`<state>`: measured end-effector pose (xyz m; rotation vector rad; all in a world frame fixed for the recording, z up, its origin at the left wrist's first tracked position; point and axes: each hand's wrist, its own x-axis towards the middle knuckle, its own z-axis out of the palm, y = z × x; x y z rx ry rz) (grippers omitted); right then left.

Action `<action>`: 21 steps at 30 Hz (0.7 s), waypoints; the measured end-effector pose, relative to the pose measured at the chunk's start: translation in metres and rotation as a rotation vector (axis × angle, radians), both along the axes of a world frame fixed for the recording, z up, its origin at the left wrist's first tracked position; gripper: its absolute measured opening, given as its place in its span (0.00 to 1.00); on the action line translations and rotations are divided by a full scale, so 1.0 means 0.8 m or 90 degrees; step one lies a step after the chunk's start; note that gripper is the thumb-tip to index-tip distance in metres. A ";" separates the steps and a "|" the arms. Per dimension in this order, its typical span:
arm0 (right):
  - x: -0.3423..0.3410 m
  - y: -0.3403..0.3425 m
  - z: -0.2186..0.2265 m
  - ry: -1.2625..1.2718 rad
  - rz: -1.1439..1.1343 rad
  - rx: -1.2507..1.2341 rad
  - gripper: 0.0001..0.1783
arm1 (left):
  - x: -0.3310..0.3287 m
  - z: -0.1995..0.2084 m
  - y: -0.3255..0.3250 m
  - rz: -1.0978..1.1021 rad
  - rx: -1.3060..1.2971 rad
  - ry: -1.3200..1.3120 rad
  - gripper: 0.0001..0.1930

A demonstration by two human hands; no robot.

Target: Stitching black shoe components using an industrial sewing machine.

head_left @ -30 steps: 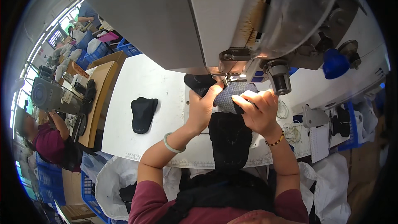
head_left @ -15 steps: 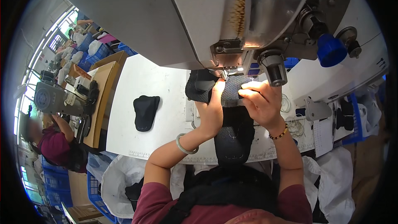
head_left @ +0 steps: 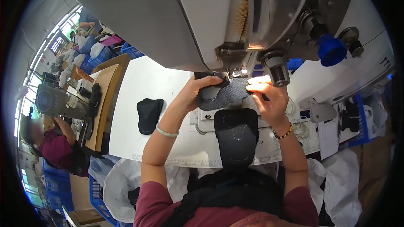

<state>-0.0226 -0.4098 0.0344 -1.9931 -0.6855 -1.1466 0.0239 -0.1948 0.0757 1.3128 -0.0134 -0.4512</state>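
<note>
"What occupies the hands at the sewing machine (head_left: 193, 21)?"

"The left hand (head_left: 191, 94) grips the left end of a gray mesh piece (head_left: 229, 94), textured like honeycomb and curved along its near edge. The right hand (head_left: 271, 98) pinches the piece's right edge between thumb and fingertips."

"And its position?"

"Beneath the smooth white machine head, toward the far side of the hard white table (head_left: 176, 75). Nearer lies a tapering black panel (head_left: 236, 136), its matte face bearing pale marks; to the left, a smaller, waisted black pad (head_left: 150, 115) lies flat."

"What escapes the eye?"

"Glare and metal parts obscure where the needle meets the fabric. Some left fingers are hidden beneath the mesh, and whether the dark patch by the thumb belongs to it, I cannot tell. The panel's near end blends into a black apron (head_left: 227, 193); the machine's top is cut off."
</note>
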 end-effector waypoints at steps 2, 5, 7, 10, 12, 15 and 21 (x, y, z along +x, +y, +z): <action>0.004 -0.001 -0.004 -0.066 -0.028 -0.034 0.15 | -0.001 -0.002 -0.003 -0.001 -0.021 -0.043 0.10; 0.006 -0.001 -0.011 -0.134 -0.074 -0.058 0.16 | -0.002 -0.008 -0.002 -0.002 -0.063 -0.074 0.11; 0.004 0.002 -0.015 -0.154 -0.087 -0.088 0.17 | -0.006 -0.007 0.000 -0.022 -0.077 -0.036 0.18; -0.002 0.008 -0.016 -0.194 -0.128 -0.164 0.17 | -0.016 -0.024 -0.005 0.052 -0.132 -0.057 0.15; -0.006 0.012 -0.014 -0.209 -0.146 -0.181 0.15 | -0.020 -0.028 -0.010 0.050 -0.154 -0.084 0.14; -0.008 0.017 -0.013 -0.219 -0.164 -0.189 0.16 | -0.031 -0.027 -0.022 0.050 -0.182 -0.121 0.10; -0.010 0.022 -0.015 -0.151 -0.062 -0.215 0.23 | -0.051 -0.023 -0.041 0.155 -0.244 -0.173 0.07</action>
